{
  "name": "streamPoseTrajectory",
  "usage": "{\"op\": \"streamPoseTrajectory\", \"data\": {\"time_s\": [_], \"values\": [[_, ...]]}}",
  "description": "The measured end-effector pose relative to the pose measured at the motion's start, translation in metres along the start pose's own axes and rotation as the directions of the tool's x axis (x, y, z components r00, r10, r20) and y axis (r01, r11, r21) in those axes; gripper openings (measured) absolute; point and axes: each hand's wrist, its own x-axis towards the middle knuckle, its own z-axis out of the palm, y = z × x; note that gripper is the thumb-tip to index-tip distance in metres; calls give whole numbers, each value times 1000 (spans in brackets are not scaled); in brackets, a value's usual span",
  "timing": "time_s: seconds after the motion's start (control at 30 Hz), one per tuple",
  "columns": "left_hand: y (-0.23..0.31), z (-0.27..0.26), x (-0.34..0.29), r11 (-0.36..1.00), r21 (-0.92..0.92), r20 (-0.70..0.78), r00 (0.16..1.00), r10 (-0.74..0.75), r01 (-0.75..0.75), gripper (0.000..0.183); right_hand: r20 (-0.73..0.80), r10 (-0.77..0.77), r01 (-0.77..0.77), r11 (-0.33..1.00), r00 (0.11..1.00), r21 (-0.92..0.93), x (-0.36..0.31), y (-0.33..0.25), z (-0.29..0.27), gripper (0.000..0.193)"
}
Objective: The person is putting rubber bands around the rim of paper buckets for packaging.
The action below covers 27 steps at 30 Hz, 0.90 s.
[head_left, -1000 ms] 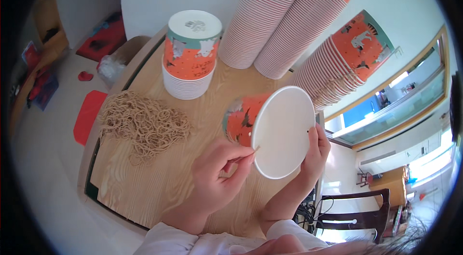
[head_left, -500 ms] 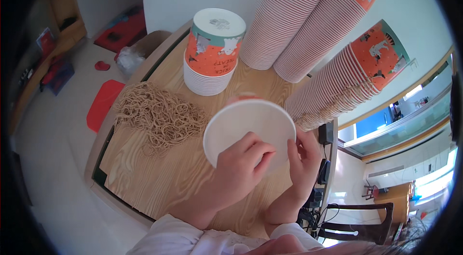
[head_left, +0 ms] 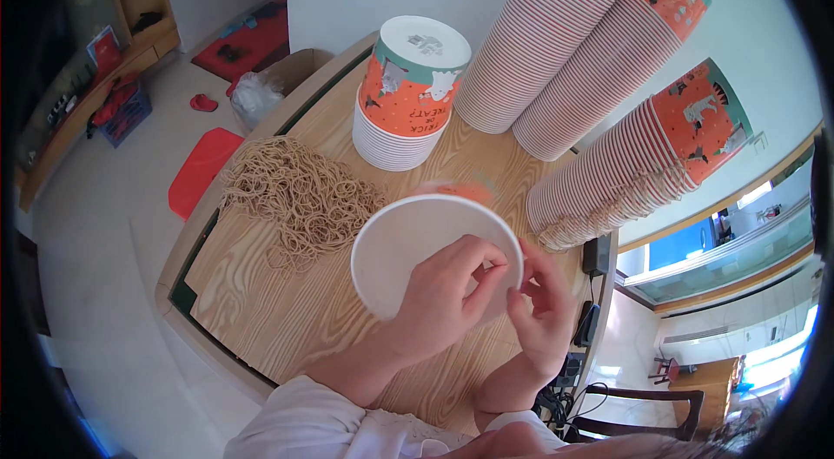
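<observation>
A round paper bucket (head_left: pixel 395 246), white inside with orange showing on its outside, is tilted with its mouth toward me above the table. My left hand (head_left: pixel 443 285) reaches into the mouth, fingers curled in a pinch close to the right inner wall; whatever the fingertips hold is hidden. My right hand (head_left: pixel 545 311) is closed at the right rim, thumb in front and fingers around the outside. A heap of tan cord loops (head_left: pixel 300 198) lies left of the bucket. Behind it, a short stack of upside-down orange and green buckets (head_left: pixel 408 103) stands on the table.
Two tall bucket stacks (head_left: pixel 556 42) rise at the back by the wall. To the right, another stack (head_left: pixel 643 155) leans, with cord loops along its side. Black adapters and cables (head_left: pixel 569 363) sit at the table's right edge, near a dark chair (head_left: pixel 643 407). A red stool (head_left: pixel 204 172) is at the left.
The bucket has shifted slightly left and tilted a little in my hands. My left fingers have moved nearer the right inner wall. The whole view has turned slightly.
</observation>
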Motion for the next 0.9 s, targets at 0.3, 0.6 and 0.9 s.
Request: {"op": "streamPoseTrajectory", "data": {"time_s": [0.3,0.6,0.9], "values": [[-1,3,-4,997,-56,7,999,-51,51,6,-149,98,-70,981,984,183,3,0,-1,47],[3,4,-3,996,-76,12,999,-40,41,7,-159,109,-89,988,981,126,2,6,-2,46],[-5,8,-5,998,-17,88,994,-63,65,10,-172,132,-126,991,976,50,4,-2,-4,45]]}}
